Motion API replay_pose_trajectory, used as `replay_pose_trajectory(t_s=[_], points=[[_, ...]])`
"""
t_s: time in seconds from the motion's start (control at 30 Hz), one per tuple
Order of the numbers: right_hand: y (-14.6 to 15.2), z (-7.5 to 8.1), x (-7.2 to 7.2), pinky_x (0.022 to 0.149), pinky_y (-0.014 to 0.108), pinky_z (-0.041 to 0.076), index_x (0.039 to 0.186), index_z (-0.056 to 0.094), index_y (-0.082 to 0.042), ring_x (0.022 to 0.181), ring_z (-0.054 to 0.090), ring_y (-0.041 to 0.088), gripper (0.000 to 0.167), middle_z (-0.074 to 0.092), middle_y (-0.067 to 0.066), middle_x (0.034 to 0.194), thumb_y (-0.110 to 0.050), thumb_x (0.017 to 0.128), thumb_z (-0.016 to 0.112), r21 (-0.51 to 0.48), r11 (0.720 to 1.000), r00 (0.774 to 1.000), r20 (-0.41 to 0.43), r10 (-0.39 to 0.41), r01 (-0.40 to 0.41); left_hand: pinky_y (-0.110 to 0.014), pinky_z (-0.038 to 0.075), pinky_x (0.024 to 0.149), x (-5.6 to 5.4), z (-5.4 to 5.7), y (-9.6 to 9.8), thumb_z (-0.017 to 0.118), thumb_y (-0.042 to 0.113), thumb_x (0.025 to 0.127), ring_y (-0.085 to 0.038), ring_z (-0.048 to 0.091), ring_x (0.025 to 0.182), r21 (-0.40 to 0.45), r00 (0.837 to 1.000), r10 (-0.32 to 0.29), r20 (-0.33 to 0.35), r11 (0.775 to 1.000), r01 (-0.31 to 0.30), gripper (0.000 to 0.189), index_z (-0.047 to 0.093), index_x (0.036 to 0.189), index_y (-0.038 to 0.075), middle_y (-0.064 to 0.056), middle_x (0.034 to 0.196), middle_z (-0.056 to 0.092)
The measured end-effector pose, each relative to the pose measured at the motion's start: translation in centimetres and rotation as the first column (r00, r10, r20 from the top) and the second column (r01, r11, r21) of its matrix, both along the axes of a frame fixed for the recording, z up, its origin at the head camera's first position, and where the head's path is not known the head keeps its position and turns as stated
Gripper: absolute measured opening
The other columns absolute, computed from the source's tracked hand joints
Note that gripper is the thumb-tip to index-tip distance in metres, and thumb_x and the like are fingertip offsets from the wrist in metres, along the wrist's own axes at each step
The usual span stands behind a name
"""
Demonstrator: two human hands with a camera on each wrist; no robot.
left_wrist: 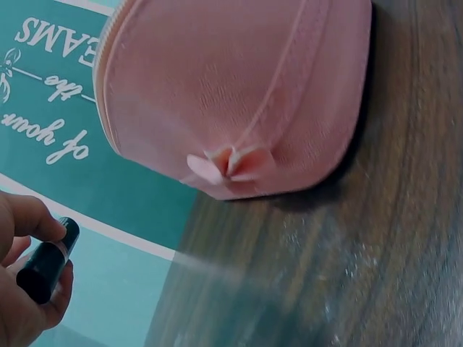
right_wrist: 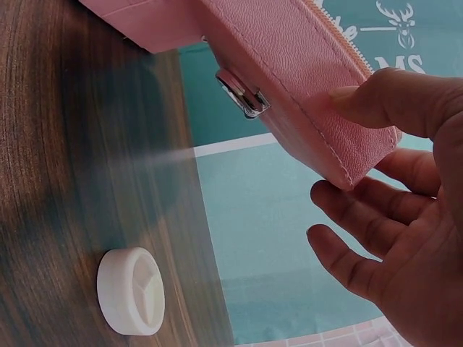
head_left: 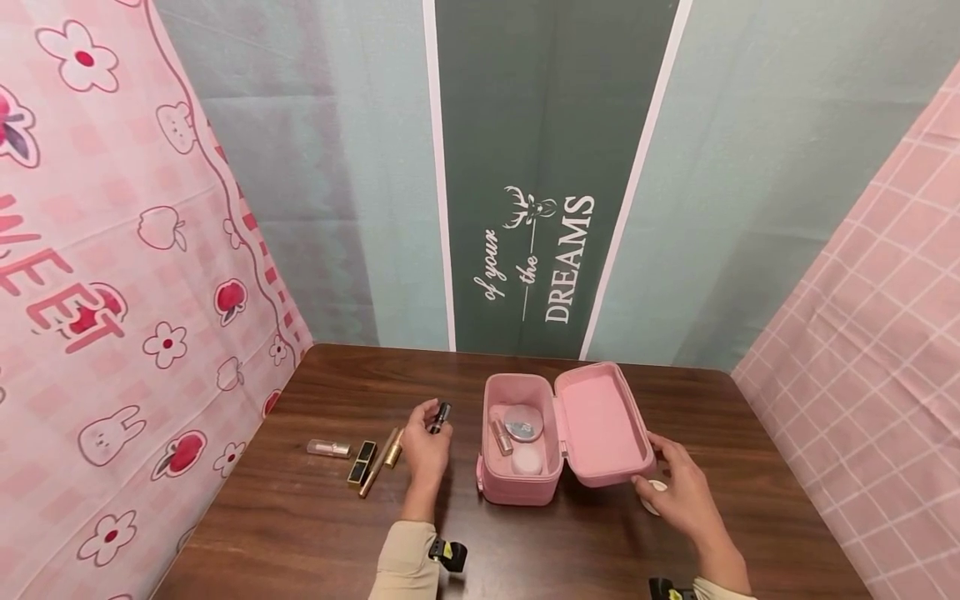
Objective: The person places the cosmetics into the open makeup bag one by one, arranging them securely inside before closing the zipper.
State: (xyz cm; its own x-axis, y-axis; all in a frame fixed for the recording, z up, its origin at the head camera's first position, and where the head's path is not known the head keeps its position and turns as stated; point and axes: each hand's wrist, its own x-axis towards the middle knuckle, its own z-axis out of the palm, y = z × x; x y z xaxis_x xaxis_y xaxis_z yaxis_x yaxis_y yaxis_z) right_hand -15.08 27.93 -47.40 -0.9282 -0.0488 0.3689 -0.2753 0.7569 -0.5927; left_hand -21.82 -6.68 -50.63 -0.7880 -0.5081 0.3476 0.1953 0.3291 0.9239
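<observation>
Between the thumb and fingers of my left hand (head_left: 427,450) is a black lipstick tube (left_wrist: 49,260), held over the table just left of a pink cosmetic case (head_left: 517,493). The case stands with its lid (head_left: 600,429) swung open to the right. My right hand (head_left: 686,493) grips the lid's outer corner, thumb on one side and fingers on the other, as the right wrist view shows. Inside the case lie a round compact (head_left: 522,423), a small lipstick (head_left: 501,437) and a pale round container (head_left: 527,460).
Left of my left hand lie a clear-capped tube (head_left: 328,449), a black-and-gold case (head_left: 362,463), a slim gold pencil (head_left: 378,465) and a short gold tube (head_left: 393,450). A white round container (right_wrist: 130,291) sits below the lid, near my right hand. Curtains border the wooden table (head_left: 300,542).
</observation>
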Motion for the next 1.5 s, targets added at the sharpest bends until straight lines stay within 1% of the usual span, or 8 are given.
replay_pose_trajectory(t_s=[0.17, 0.3, 0.43, 0.53, 0.7, 0.87, 1.1, 1.5], points=[[0.0, 0.0, 0.1, 0.078, 0.053, 0.046, 0.127, 0.046, 0.006, 0.099, 0.054, 0.037, 0.066, 0.051, 0.023, 0.116, 0.0, 0.069, 0.078, -0.006, 1.0, 1.0, 0.023, -0.002, 0.002, -0.038, 0.051, 0.072, 0.0, 0.8, 0.7, 0.065, -0.015, 0.065, -0.025, 0.064, 0.079, 0.011, 1.0, 0.005, 0.029, 1.0, -0.006, 0.037, 0.065, 0.099, 0.0, -0.011, 0.09, 0.068], [-0.1, 0.1, 0.2, 0.078, 0.054, 0.046, 0.127, 0.046, 0.006, 0.099, 0.053, 0.039, 0.066, 0.05, 0.024, 0.117, 0.0, 0.069, 0.078, -0.011, 1.0, 0.999, 0.032, 0.002, -0.001, -0.038, 0.05, 0.072, -0.2, 1.3, 1.1, 0.066, -0.013, 0.065, -0.024, 0.064, 0.079, 0.005, 1.0, 0.007, 0.029, 1.0, -0.008, 0.035, 0.065, 0.098, 0.001, -0.009, 0.089, 0.068], [-0.1, 0.1, 0.1, 0.078, 0.053, 0.046, 0.127, 0.046, 0.007, 0.099, 0.053, 0.038, 0.066, 0.05, 0.024, 0.116, 0.001, 0.069, 0.078, -0.012, 1.0, 1.0, 0.028, 0.004, -0.004, -0.038, 0.051, 0.071, -0.4, 1.5, 1.4, 0.066, -0.014, 0.064, -0.025, 0.064, 0.076, -0.002, 1.0, 0.014, 0.007, 1.0, -0.014, 0.036, 0.065, 0.097, 0.0, -0.01, 0.086, 0.068], [-0.1, 0.1, 0.1, 0.078, 0.053, 0.046, 0.126, 0.046, 0.007, 0.099, 0.054, 0.038, 0.066, 0.051, 0.024, 0.115, 0.001, 0.069, 0.077, -0.007, 1.0, 1.0, 0.027, 0.004, -0.004, -0.037, 0.051, 0.071, -0.6, 1.6, 1.6, 0.066, -0.013, 0.063, -0.025, 0.064, 0.077, 0.001, 1.0, 0.013, 0.017, 1.0, -0.013, 0.037, 0.065, 0.098, 0.001, -0.01, 0.085, 0.067], [-0.1, 0.1, 0.0, 0.079, 0.053, 0.045, 0.127, 0.045, 0.008, 0.1, 0.053, 0.039, 0.066, 0.049, 0.025, 0.117, 0.0, 0.07, 0.077, -0.011, 1.0, 0.999, 0.041, 0.006, -0.005, -0.035, 0.05, 0.073, -0.9, 2.1, 2.1, 0.067, -0.01, 0.065, -0.023, 0.064, 0.079, 0.029, 0.999, -0.014, 0.045, 1.0, 0.013, 0.038, 0.065, 0.101, 0.002, -0.009, 0.088, 0.068], [-0.1, 0.1, 0.1, 0.079, 0.053, 0.046, 0.127, 0.044, 0.008, 0.1, 0.053, 0.039, 0.066, 0.049, 0.025, 0.117, 0.0, 0.07, 0.076, -0.004, 1.0, 0.998, 0.056, 0.005, -0.005, -0.035, 0.051, 0.072, -1.1, 2.6, 2.6, 0.068, -0.01, 0.065, -0.023, 0.064, 0.078, 0.037, 0.999, -0.034, 0.041, 0.999, 0.032, 0.036, 0.065, 0.099, 0.0, -0.01, 0.087, 0.068], [0.0, 0.1, 0.0, 0.078, 0.052, 0.046, 0.126, 0.046, 0.008, 0.098, 0.054, 0.038, 0.066, 0.051, 0.024, 0.114, 0.0, 0.069, 0.078, -0.003, 1.0, 1.0, 0.025, 0.01, -0.01, -0.035, 0.051, 0.071, -1.7, 2.8, 3.3, 0.069, -0.009, 0.065, -0.022, 0.064, 0.077, 0.025, 0.996, -0.052, 0.07, 0.998, 0.05, 0.034, 0.065, 0.098, -0.001, -0.009, 0.085, 0.067], [0.1, -0.1, -0.1, 0.077, 0.051, 0.047, 0.125, 0.046, 0.008, 0.096, 0.055, 0.037, 0.066, 0.051, 0.024, 0.114, 0.0, 0.068, 0.078, 0.0, 1.0, 1.0, -0.007, 0.016, -0.016, -0.035, 0.05, 0.069, -2.5, 3.1, 4.8, 0.069, -0.007, 0.068, -0.02, 0.062, 0.075, -0.046, 0.995, -0.069, 0.067, 0.996, 0.072, 0.025, 0.067, 0.092, 0.0, -0.008, 0.083, 0.065]])
